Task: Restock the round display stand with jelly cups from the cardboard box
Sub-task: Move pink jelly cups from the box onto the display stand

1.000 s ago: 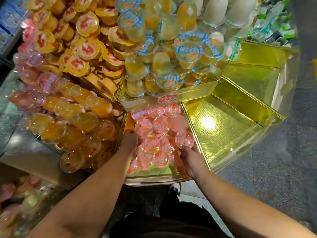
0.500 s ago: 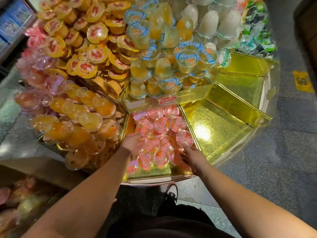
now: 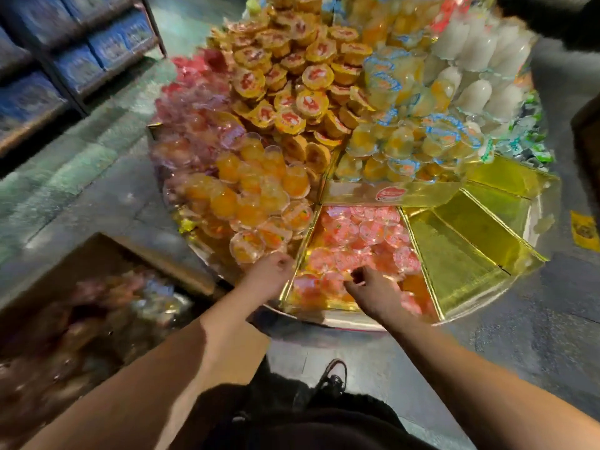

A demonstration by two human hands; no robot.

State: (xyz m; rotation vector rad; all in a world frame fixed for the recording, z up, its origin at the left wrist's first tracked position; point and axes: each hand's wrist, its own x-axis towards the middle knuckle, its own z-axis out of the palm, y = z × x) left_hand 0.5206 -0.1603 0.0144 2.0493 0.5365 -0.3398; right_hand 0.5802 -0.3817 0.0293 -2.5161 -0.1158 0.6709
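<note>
Grey stone floor [image 3: 107, 177] surrounds the round display stand [image 3: 354, 321]; blue packs sit on a shelf [image 3: 78, 60] at upper left.

Head view, blurred by motion. Left hand [image 3: 271, 271] hangs over the near-left edge of the pink-cup compartment [image 3: 328, 308], fingers curled loosely inward; whether it holds anything cannot be told. Right hand [image 3: 376, 290] lies low over the same compartment, fingers curled down among the pink jelly cups [image 3: 367, 235]; a grip on any cup cannot be confirmed. Both forearms reach in from below.

Counts: two hands; three gold-lined wedge compartments [image 3: 461, 258] to the right, holding nothing. Pink cups are too blurred to count.

Containers: the near wedge holds one loose layer of pink cups. Orange cups [image 3: 253, 190] are heaped in the wedge to its left, yellow-lidded cups [image 3: 292, 92] behind, blue-lidded cups [image 3: 418, 138] and white cups [image 3: 480, 73] beyond. Cardboard box [image 3: 107, 251] stands on the floor at lower left, open, with smeared pinkish jelly cups inside.
</note>
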